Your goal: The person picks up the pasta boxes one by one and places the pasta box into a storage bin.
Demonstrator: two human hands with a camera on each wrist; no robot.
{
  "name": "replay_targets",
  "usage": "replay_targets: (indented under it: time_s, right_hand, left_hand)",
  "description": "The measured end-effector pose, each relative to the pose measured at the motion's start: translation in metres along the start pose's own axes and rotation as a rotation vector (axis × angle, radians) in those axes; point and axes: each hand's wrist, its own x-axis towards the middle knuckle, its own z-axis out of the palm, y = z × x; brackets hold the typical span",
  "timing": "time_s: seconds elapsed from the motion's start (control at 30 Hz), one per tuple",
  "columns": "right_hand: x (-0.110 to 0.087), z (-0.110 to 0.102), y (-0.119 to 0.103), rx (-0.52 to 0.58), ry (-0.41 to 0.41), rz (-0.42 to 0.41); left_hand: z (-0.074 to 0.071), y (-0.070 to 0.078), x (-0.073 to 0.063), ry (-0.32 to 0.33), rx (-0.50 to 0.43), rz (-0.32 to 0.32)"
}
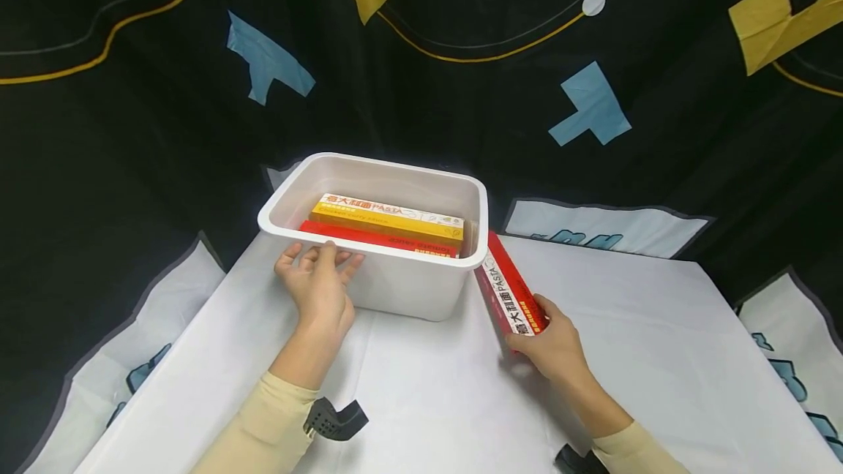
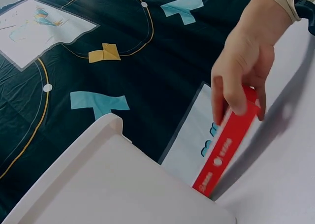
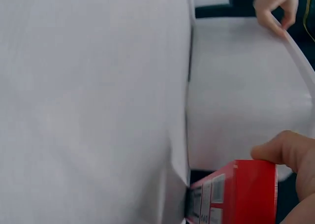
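Note:
A white plastic bin (image 1: 402,287) stands on the table, holding a yellow pasta box (image 1: 388,219) and a red pasta box (image 1: 375,237) lying side by side. At the bin's near rim, my left hand (image 1: 319,287) grips the edge toward its left end; the right wrist view shows these fingers (image 3: 278,5) on the rim too. My right hand (image 1: 553,346) holds another red pasta box (image 1: 510,287) by its near end, just right of the bin. That box slants, its far end partly hidden behind the bin's corner. In the left wrist view, fingers and thumb straddle the box (image 2: 224,150).
A white cloth covers the table (image 1: 632,335). Behind it hangs a black curtain (image 1: 435,108) with blue and yellow patches. White printed panels show along the table's back and side edges. Dark wrist mounts (image 1: 336,419) sit at both sleeves.

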Motion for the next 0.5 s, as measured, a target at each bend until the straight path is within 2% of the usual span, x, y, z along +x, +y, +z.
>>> replay_targets:
  time_s: [0.3, 0.5]
  right_hand:
    - [-0.003, -0.036, 0.007, 0.221, 0.092, -0.022]
    - [-0.004, -0.052, 0.008, 0.381, 0.157, 0.017]
  left_hand:
    - [-0.001, 0.0, -0.001, 0.006, 0.015, 0.001]
    - [0.0, -0.001, 0.0, -0.007, 0.001, 0.008]
